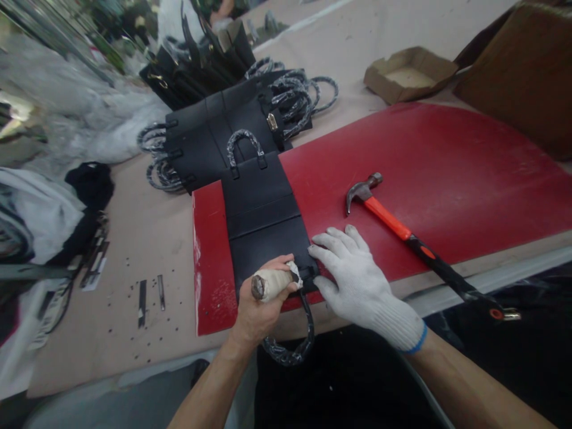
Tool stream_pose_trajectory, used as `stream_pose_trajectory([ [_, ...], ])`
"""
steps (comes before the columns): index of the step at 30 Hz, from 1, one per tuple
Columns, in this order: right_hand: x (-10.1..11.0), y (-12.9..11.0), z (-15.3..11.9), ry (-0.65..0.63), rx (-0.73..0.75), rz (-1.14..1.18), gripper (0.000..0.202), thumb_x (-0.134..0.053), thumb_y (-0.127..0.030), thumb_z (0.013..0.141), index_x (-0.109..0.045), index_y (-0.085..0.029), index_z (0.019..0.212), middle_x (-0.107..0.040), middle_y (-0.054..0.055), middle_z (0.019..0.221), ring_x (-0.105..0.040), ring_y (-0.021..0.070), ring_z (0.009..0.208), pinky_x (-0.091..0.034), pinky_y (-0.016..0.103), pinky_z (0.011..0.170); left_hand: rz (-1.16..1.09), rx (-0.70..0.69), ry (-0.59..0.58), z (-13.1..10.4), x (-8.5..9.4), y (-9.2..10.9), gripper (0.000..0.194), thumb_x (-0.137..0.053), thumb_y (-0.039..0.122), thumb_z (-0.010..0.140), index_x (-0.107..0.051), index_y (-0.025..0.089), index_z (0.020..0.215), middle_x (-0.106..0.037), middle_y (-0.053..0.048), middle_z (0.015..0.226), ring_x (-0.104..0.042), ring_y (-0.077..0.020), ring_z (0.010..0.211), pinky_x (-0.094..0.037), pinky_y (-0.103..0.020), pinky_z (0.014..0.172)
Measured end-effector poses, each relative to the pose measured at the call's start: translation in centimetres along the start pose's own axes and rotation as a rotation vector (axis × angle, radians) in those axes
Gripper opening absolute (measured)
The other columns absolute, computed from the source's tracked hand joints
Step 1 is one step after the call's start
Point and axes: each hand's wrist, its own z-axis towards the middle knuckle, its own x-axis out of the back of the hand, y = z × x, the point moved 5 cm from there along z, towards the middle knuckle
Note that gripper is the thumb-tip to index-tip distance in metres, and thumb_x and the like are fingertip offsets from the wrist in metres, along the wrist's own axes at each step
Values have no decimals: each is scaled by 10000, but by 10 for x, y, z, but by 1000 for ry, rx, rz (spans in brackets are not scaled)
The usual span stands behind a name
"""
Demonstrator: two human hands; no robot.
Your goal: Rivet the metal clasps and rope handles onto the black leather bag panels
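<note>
My bare left hand [259,307] is closed round a thick punch-like tool wrapped in whitish tape [274,282]. The tool stands tilted over a black leather bag panel [266,217], near a handle tab; its working end is hidden. My right hand [353,274], in a white knitted glove, lies with fingers spread at the panel's right edge and holds nothing. One plastic-wrapped handle [245,136] is at the panel's far end, and another handle [290,356] hangs over the table edge. A claw hammer [388,220] with an orange and black grip rests to the right.
Under the panel lies a red board [212,238]; a larger red sheet [456,179] extends right. Stacked black bag panels [205,128] sit behind. Two metal strips [142,304] and small dark bits lie left. A cardboard tray [409,74] is at the back right.
</note>
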Motion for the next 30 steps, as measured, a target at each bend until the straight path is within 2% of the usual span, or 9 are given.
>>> stream_pose_trajectory([
  [13,-1,0,-2,-2,3,-6,470,-669,-242,832,-677,-166,1296,-636,120,1414,-479,367,1394,-195,622,1271,8,7,-13,-1,0,-1,222,-830,159,822,-751,194,1026,-785,-107,1210,-758,-259,1126,-613,-425,1036],
  [18,-1,0,-2,3,8,-11,463,-660,-241,837,-676,-167,1294,-638,119,1412,-486,366,1387,-191,626,1271,56,-28,-57,-2,-2,0,225,-825,159,823,-750,194,1031,-776,-111,1232,-754,-250,1128,-604,-396,1037],
  [30,1,1,-1,8,4,-1,461,-644,-221,832,-685,-164,1288,-655,135,1397,-503,379,1378,-234,657,1252,117,-42,-13,-5,-4,5,183,-788,168,855,-719,198,1022,-776,-104,1229,-748,-237,1147,-606,-383,1027],
])
